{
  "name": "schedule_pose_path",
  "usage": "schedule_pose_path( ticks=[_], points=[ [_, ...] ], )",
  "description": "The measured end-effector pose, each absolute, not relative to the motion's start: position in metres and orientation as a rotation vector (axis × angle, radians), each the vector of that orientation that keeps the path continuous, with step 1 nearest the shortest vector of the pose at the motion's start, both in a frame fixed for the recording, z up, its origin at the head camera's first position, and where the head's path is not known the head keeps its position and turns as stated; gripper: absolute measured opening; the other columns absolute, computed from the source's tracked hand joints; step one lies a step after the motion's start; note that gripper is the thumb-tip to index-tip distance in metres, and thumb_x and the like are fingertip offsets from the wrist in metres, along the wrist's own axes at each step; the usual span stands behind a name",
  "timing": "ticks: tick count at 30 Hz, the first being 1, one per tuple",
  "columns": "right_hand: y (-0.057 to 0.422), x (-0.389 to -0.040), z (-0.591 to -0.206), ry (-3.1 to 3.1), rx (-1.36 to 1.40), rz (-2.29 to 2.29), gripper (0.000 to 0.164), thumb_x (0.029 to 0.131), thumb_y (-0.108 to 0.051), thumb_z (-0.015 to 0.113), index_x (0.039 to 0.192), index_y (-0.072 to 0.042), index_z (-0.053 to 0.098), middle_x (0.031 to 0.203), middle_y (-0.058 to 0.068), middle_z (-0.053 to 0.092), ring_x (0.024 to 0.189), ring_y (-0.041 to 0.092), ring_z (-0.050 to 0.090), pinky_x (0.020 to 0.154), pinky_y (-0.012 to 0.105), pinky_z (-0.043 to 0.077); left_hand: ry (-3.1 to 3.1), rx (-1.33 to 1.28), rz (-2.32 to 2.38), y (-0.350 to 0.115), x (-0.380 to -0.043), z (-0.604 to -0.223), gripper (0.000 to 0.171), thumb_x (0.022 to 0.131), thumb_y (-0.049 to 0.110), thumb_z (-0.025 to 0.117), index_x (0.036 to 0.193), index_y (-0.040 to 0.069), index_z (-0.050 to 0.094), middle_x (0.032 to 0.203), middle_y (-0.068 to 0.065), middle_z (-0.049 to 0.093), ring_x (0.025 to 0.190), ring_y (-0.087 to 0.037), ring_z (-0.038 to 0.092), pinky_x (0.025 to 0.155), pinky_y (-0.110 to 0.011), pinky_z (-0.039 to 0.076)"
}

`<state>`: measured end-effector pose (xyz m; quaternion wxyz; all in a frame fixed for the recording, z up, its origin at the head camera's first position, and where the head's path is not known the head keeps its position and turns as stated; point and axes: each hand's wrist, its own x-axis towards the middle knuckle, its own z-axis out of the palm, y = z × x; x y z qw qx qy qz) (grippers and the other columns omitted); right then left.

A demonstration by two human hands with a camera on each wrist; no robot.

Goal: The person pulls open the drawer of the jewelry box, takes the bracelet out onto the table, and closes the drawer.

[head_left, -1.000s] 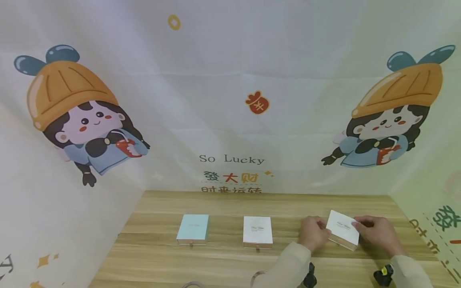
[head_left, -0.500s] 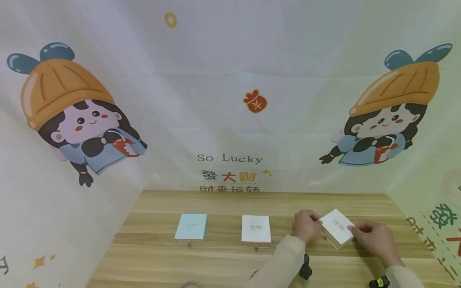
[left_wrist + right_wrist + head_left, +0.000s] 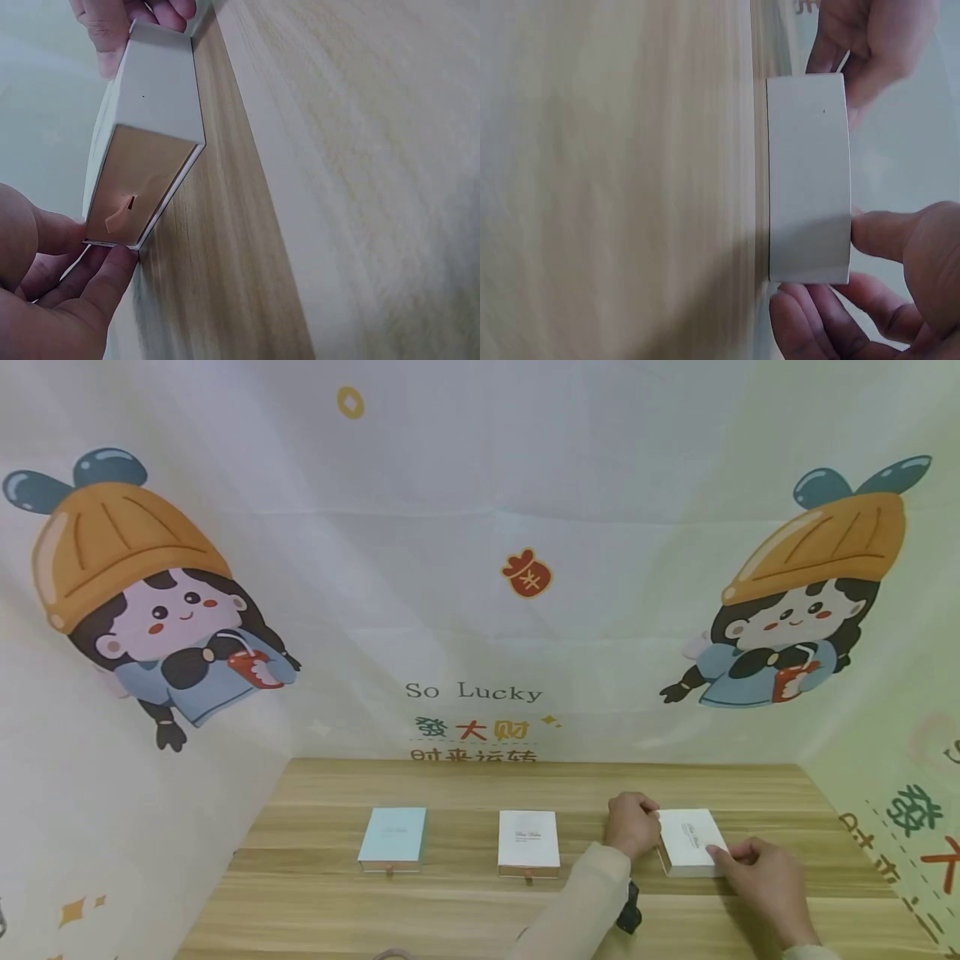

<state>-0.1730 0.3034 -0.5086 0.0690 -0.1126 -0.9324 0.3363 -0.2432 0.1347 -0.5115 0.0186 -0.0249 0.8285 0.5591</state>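
A small white drawer box with dark print on its lid is at the table's right side, between both hands. My left hand pinches its left end, at the far corner. There, in the left wrist view, the tan drawer front shows a short ribbon pull. My right hand holds the opposite end near the front right corner, its thumb against the lid. A plain white side faces the right wrist camera. Whether the box touches the table is hard to tell.
Another white box lies mid-table, and a light blue one lies farther left, their ribbon pulls facing the front. Part of a ring-shaped item shows at the front edge. A printed cloth encloses the wooden table.
The held white box has turned clockwise, its drawer front swinging from the front toward the left. Both hands have shifted slightly left with it, and the right hand has come nearer the front.
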Motion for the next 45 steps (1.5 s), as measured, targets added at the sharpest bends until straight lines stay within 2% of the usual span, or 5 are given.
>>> schedule_pose_path(
  ticks=[16, 23, 32, 41, 45],
  points=[
    [0.307, -0.175, -0.507, -2.904, -0.276, 0.999, 0.046, 0.095, -0.038, 0.069, 0.103, 0.007, 0.067, 0.092, 0.016, 0.072, 0.082, 0.023, 0.063, 0.066, 0.03, 0.046, 2.695, -0.016, 1.576, 0.134, -0.244, -0.51, 0.012, 0.091, 0.001, 0.069, 0.087, 0.01, 0.076, 0.083, -0.002, 0.071, 0.07, -0.009, 0.063, 0.061, -0.022, 0.051],
    [0.317, -0.185, -0.493, -3.008, -0.035, 0.994, 0.066, 0.099, -0.045, 0.065, 0.129, 0.012, 0.057, 0.13, 0.04, 0.058, 0.113, 0.053, 0.062, 0.087, 0.056, 0.057, 2.787, 0.098, 1.467, 0.125, -0.247, -0.513, 0.008, 0.092, 0.011, 0.073, 0.097, 0.006, 0.077, 0.084, -0.001, 0.073, 0.073, -0.009, 0.067, 0.065, -0.02, 0.052],
    [0.326, -0.199, -0.475, -3.034, 0.298, 0.78, 0.085, 0.082, -0.046, 0.083, 0.143, 0.004, 0.05, 0.144, 0.041, 0.045, 0.127, 0.062, 0.046, 0.092, 0.072, 0.046, 2.639, 0.161, 1.535, 0.107, -0.247, -0.511, 0.027, 0.093, 0.025, 0.073, 0.11, 0.004, 0.073, 0.096, -0.005, 0.071, 0.083, -0.013, 0.064, 0.071, -0.025, 0.052],
    [0.318, -0.214, -0.472, -3.058, 0.619, 0.709, 0.1, 0.06, -0.031, 0.096, 0.144, 0.0, 0.052, 0.15, 0.04, 0.04, 0.132, 0.066, 0.039, 0.097, 0.08, 0.038, 2.483, 0.088, 1.602, 0.097, -0.238, -0.511, 0.027, 0.091, 0.027, 0.075, 0.104, 0.004, 0.073, 0.094, -0.006, 0.074, 0.082, -0.015, 0.065, 0.074, -0.03, 0.054],
    [0.311, -0.218, -0.471, -3.113, 0.695, 0.721, 0.103, 0.057, -0.026, 0.096, 0.146, -0.003, 0.051, 0.155, 0.038, 0.035, 0.136, 0.064, 0.034, 0.099, 0.08, 0.038, 2.424, 0.057, 1.626, 0.096, -0.231, -0.511, 0.025, 0.09, 0.022, 0.075, 0.106, 0.003, 0.073, 0.093, -0.005, 0.074, 0.078, -0.016, 0.067, 0.073, -0.03, 0.055]
  ],
)
